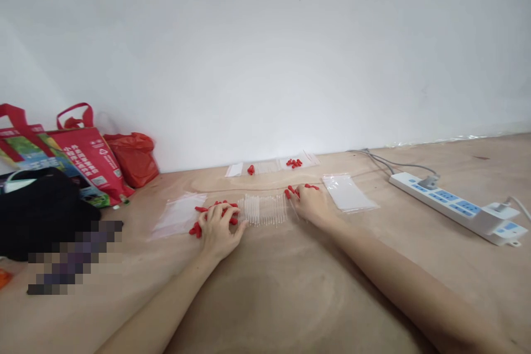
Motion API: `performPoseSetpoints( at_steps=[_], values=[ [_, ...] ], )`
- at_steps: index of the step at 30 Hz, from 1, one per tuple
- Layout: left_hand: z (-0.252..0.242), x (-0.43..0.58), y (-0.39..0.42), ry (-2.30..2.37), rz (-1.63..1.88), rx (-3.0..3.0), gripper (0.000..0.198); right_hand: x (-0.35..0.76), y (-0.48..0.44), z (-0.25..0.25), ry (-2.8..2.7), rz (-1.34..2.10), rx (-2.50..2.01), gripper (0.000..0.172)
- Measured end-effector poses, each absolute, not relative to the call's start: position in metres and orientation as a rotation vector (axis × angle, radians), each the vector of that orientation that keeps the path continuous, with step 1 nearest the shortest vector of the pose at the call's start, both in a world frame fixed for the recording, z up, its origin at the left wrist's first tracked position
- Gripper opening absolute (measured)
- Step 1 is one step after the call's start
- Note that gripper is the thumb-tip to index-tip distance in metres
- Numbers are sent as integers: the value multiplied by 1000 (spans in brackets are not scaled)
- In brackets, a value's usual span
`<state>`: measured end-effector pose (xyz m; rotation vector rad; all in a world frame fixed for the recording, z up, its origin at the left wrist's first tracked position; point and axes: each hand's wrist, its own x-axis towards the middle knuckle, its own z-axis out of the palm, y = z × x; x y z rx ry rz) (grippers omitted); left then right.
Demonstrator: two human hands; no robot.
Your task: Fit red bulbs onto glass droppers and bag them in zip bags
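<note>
My left hand (218,230) rests over a pile of small red rubber bulbs (194,229), its fingers apart and the thumb pointing toward the row of tubes. Thin clear tubes (262,210) lie side by side between my two hands. At the row's right end, my right hand (309,203) has its fingers curled down among more red rubber bulbs (287,193). One or two clear tubes show just under those fingers. What the right fingertips grip is hidden.
Clear plastic bags lie at left (178,214) and right (350,193). Farther back are more tubes (267,167) and red bulbs (294,163) by the wall. A white power strip (448,203) sits at right; shopping bags (89,160) and a black item (45,213) at left.
</note>
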<state>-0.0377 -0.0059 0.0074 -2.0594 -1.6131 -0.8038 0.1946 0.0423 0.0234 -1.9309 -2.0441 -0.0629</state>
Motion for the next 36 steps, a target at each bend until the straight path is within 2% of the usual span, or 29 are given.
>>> performPoseSetpoints(
  at_steps=[9,14,21,32,36],
  values=[
    [2,-43,-5,-1574,-727,-2069,15,191,54,10,-2161,-69,-1917,27],
    [0,-45,-4,-1563,-728,-2049,13,184,50,20,-2193,-89,-1879,29],
    [5,-42,-7,-1604,-744,-2072,12,165,58,25,-2335,62,-1924,25],
    [8,-43,-9,-1584,-663,-2157,22,157,63,21,-2387,92,-1987,26],
    [5,-45,-7,-1565,-662,-2143,17,157,62,19,-2359,99,-2006,27]
  ],
)
